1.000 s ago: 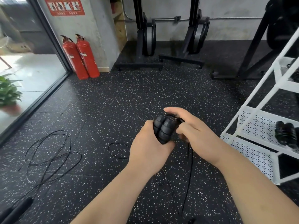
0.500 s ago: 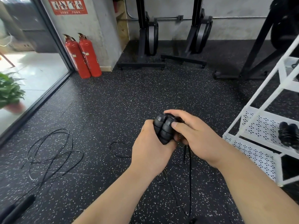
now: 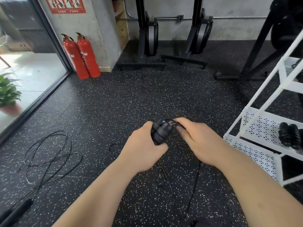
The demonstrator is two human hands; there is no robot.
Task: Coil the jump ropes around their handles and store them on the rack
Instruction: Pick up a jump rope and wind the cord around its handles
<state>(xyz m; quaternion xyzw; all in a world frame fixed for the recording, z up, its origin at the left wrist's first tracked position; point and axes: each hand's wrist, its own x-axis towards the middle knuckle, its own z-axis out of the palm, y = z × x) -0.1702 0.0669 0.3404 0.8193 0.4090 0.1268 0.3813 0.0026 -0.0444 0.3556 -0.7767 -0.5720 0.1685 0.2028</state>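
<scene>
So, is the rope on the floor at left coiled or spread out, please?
Spread out: the rope lies in loose, overlapping loops across the floor.

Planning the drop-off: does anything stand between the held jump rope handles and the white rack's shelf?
Nothing visible does. Only open floor lies between the handles and the rack to the right. One coiled rope already lies on its shelf, with bare shelf left of it.

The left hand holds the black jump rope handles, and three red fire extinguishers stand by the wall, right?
The head view shows two red fire extinguishers by the wall, not three. The left hand does hold the black jump rope handles.
</scene>
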